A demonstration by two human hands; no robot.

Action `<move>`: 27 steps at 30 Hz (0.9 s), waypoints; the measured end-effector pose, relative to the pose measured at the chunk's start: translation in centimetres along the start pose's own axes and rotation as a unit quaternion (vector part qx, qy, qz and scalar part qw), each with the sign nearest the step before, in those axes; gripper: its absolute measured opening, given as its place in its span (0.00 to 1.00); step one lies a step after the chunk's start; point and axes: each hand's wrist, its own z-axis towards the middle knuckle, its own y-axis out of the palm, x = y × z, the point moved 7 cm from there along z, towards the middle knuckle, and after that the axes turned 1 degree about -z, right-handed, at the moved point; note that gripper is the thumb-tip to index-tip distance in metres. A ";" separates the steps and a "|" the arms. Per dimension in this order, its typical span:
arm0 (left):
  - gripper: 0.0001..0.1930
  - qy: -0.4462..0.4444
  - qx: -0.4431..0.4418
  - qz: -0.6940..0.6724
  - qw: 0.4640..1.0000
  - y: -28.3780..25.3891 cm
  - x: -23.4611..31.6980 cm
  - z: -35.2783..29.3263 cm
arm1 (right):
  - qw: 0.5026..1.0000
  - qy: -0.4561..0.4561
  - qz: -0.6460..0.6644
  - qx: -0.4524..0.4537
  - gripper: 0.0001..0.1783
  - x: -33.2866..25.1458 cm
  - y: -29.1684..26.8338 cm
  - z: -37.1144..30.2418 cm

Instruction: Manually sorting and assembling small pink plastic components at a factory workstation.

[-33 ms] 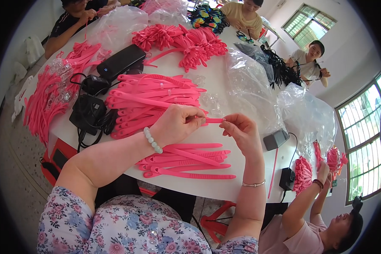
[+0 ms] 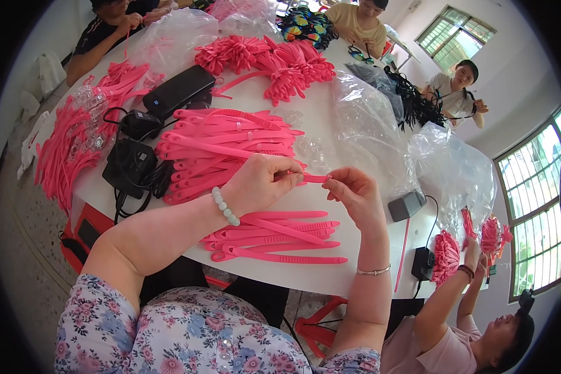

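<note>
Between my hands a pink rubber strap is held level above the white table. My left hand pinches it between thumb and fingers, with the rest of the strap hidden behind that hand. Its other end is in the fingertips of my right hand. Just beyond my left hand lies a thick pile of similar straps, each with a holed end or ridged stretch. Nearer to me, below my wrists, a smaller row of loose straps rests on the table.
Black power adapters with cables and a black box-like device stand at the left. Bundled pink straps lie farther back. Clear plastic bags cover the right side. Several co-workers sit around; one person's arm works at the right.
My hands and the strap have hardly moved. At the lower right, the co-worker's hands have shifted slightly; at the far right, another person's hand has moved a little.
</note>
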 end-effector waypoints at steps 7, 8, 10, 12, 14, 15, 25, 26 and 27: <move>0.05 -0.009 0.016 -0.028 0.999 -0.3 -0.3 0.0 | 0.999 -0.004 -0.017 -0.042 0.06 0.2 0.2 -0.1; 0.05 -0.012 -0.001 -0.009 1.000 -0.2 -0.2 0.1 | 0.999 -0.014 -0.024 -0.047 0.06 0.1 0.1 -0.2; 0.05 -0.017 -0.017 0.010 1.000 -0.1 0.0 0.1 | 0.998 -0.020 -0.025 -0.045 0.05 0.1 0.0 -0.2; 0.05 0.033 -0.046 0.093 0.994 0.3 0.7 0.0 | 0.998 -0.026 -0.027 -0.044 0.05 -0.1 0.0 -0.2; 0.06 0.048 -0.026 0.080 0.995 0.1 0.6 0.0 | 0.999 -0.009 -0.011 -0.033 0.05 -0.1 0.2 -0.2; 0.07 0.064 -0.007 0.068 0.996 -0.1 0.7 0.0 | 0.999 -0.009 -0.011 -0.035 0.05 -0.3 0.3 -0.3; 0.17 0.241 0.028 0.134 0.961 0.5 3.5 -0.6 | 0.991 -0.078 -0.073 -0.077 0.03 -1.7 2.3 -1.1; 0.17 0.239 0.008 0.127 0.963 0.7 3.5 -0.6 | 0.991 -0.089 -0.065 -0.080 0.02 -2.0 2.7 -1.2; 0.16 0.236 -0.011 0.119 0.964 0.9 3.6 -0.7 | 0.991 -0.089 -0.064 -0.081 0.02 -2.0 2.8 -1.2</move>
